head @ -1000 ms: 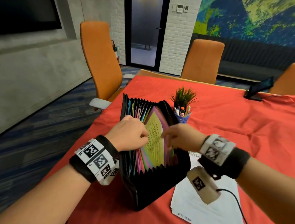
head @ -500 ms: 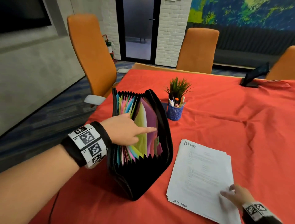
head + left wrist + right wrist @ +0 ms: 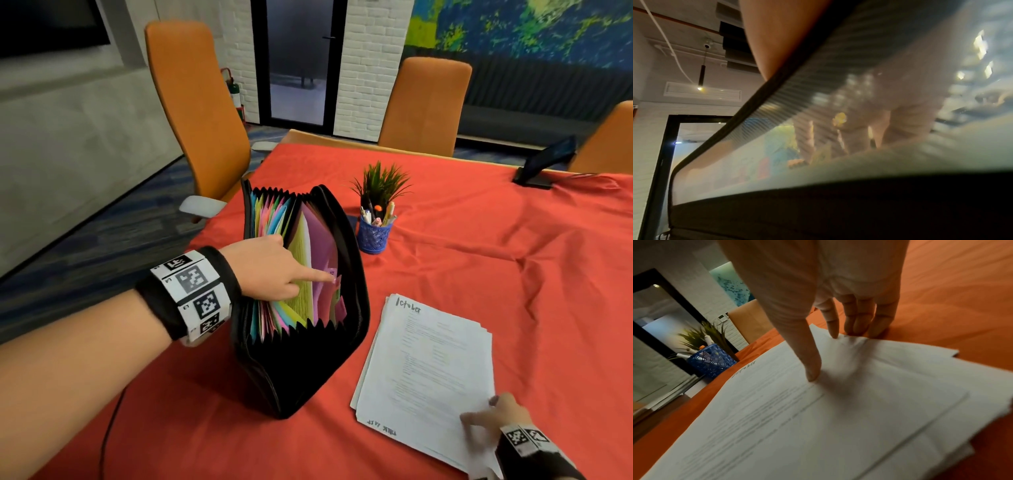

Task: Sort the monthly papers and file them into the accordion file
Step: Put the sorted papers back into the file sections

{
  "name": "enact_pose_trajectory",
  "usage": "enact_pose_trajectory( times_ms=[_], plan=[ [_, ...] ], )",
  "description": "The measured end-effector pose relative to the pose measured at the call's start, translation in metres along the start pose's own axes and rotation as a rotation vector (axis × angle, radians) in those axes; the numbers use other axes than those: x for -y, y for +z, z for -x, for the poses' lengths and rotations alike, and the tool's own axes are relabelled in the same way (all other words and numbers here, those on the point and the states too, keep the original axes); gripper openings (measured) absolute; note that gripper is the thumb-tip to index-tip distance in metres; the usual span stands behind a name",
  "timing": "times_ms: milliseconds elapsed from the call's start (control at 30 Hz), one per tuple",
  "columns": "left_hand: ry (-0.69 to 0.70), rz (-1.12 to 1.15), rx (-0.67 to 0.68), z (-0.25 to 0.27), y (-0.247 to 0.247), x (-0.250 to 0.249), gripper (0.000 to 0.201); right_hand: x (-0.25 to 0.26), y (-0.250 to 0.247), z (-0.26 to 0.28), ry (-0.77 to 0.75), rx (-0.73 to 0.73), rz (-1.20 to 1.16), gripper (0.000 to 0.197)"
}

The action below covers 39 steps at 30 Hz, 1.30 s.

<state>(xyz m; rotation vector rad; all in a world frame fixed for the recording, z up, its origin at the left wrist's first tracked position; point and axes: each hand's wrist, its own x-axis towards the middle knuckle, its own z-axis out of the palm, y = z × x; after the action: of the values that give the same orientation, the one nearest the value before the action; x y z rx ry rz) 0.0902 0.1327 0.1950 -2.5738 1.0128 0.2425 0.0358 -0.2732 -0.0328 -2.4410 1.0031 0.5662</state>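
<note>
The bench (image 3: 479, 274), draped in red cloth, carries everything. Toward its left edge stands the accordion file (image 3: 301, 370), fanned open, coloured dividers showing. Just right of it, near the front edge, lies the stack of papers (image 3: 428, 370); its top sheet reads "October". Behind the file sits a blue pen cup (image 3: 374, 236) with a plant. Our left hand (image 3: 270, 267) reaches into the file, forefinger extended onto a pink tab, other fingers parting the dividers beside the yellow-green one. Our right hand (image 3: 838, 305) rests spread on the stack's near-right corner, thumb on top, fingertips (image 3: 859, 327) at the edge, lifting nothing yet. We judge a pocket chosen, filing still to do; whether earlier sheets are already filed, we cannot tell.
</note>
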Motion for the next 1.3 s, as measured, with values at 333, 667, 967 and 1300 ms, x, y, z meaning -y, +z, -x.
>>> enact_pose_trajectory(
  times_ms=[333,667,967,1300],
  plan=[
    [-0.185,0.086,-0.19,-0.002,0.011,0.002,0.031,0.0,-0.001,-0.006,-0.008,-0.089,-0.035,0.046],
    [-0.369,0.169,-0.283,-0.003,0.016,0.003,0.019,-0.027,-0.005,0.003,-0.174,-0.369,-0.041,0.008],
    [-0.489,0.231,-0.25,-0.011,0.013,0.001,0.017,0.002,0.028,0.037,-0.074,-0.18,0.271,0.035],
    [-0.505,0.255,-0.267,-0.007,0.012,0.0,0.015,0.008,0.034,0.054,-0.225,-0.292,0.374,0.027]
  ],
)
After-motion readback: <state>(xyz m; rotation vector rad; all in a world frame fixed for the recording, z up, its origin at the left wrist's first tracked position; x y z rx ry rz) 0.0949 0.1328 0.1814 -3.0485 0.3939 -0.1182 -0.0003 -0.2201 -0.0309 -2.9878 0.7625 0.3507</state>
